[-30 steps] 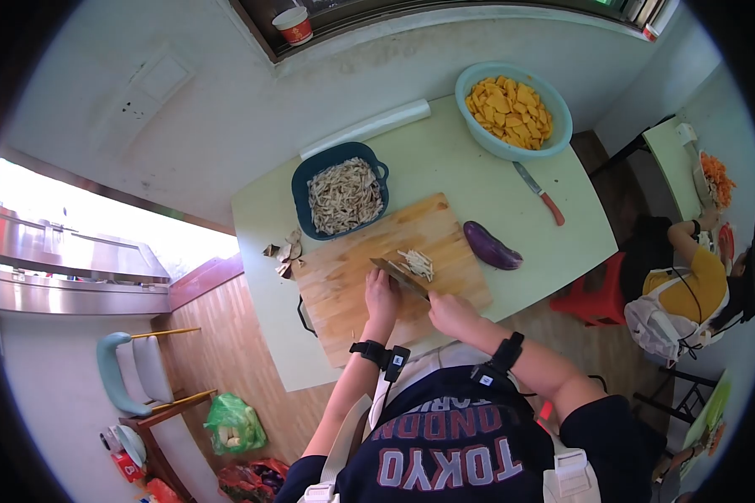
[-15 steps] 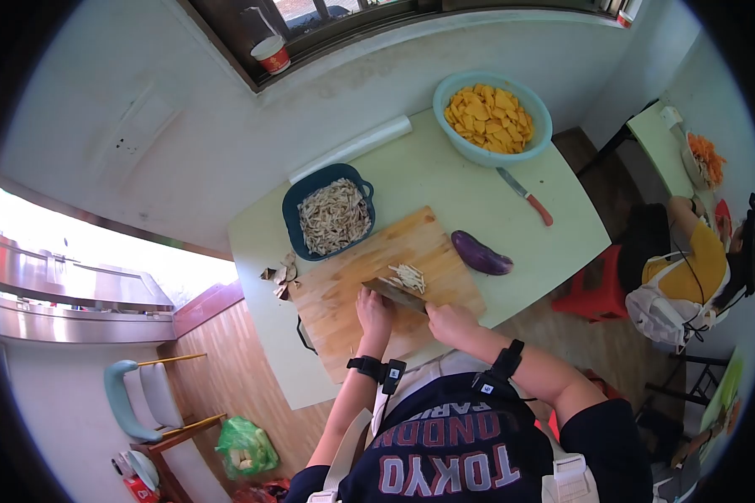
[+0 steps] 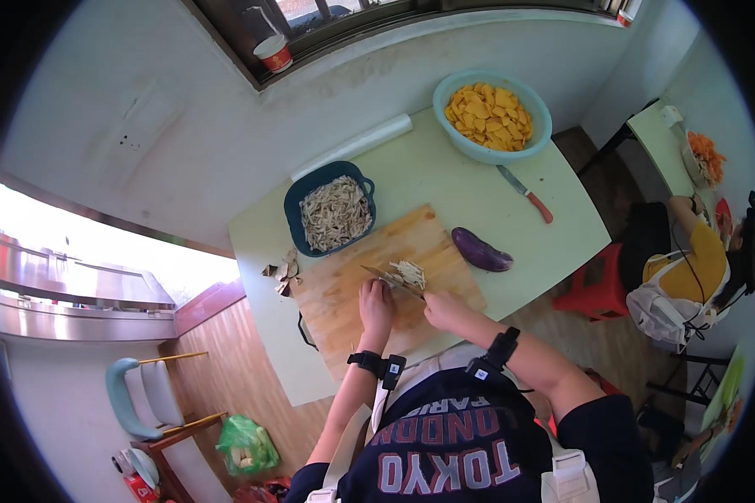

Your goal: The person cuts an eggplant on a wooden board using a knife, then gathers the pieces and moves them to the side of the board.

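My right hand (image 3: 447,309) is closed round the handle of a kitchen knife (image 3: 397,280), whose blade crosses the cutting board (image 3: 344,289) and points up and left. Just past the blade lies a small pile of pale, thin strips (image 3: 409,272). My left hand (image 3: 377,305) rests on the board on the near side of the blade, its fingers curled down close to the steel. What sits under those fingers is hidden. Right of the board lies a purple eggplant (image 3: 481,250).
A dark basin (image 3: 290,220) of greyish strips stands behind the board, a light blue bowl (image 3: 441,102) of orange slices at the back. A red-handled knife (image 3: 528,196), a plastic roll (image 3: 352,146) and dark scraps (image 3: 286,273) lie on the table. Another person (image 3: 688,272) sits at right.
The knife blade has turned from showing its broad side to a thinner edge-on view, its tip now farther up the board. The left fingers have shifted slightly; the right hand moved a little left.
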A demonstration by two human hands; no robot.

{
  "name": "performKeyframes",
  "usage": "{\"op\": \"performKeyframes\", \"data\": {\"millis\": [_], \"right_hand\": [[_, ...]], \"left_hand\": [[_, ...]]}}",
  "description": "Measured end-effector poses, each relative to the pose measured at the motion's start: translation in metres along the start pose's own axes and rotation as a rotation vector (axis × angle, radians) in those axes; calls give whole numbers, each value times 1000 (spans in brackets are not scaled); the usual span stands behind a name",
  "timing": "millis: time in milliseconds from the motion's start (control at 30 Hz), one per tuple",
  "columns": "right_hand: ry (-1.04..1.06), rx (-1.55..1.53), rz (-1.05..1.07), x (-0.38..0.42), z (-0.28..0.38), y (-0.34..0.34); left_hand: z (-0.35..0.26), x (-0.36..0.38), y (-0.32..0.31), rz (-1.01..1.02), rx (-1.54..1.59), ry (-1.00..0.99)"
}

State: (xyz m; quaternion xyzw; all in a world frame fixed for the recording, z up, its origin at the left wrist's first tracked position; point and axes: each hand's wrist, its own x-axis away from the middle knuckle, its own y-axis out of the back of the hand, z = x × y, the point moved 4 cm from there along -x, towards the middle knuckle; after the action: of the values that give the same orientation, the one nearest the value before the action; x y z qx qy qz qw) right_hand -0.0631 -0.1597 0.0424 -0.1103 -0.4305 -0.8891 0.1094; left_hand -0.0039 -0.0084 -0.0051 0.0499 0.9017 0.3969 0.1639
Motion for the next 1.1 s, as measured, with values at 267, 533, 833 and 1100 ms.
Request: {"op": "performKeyframes", "data": {"millis": [267, 533, 833, 1100], "right_hand": [[-57, 50, 40, 9, 7, -9], [26, -3, -35, -26, -1, -25], [18, 96, 24, 17, 5, 7], [-91, 124, 104, 24, 14, 4]], "left_hand": [[10, 1, -5, -54, 51, -44], [3, 0, 2, 34, 5, 23], [-1, -1, 6, -49, 50, -27], [10, 0, 1, -23, 71, -17]]}}
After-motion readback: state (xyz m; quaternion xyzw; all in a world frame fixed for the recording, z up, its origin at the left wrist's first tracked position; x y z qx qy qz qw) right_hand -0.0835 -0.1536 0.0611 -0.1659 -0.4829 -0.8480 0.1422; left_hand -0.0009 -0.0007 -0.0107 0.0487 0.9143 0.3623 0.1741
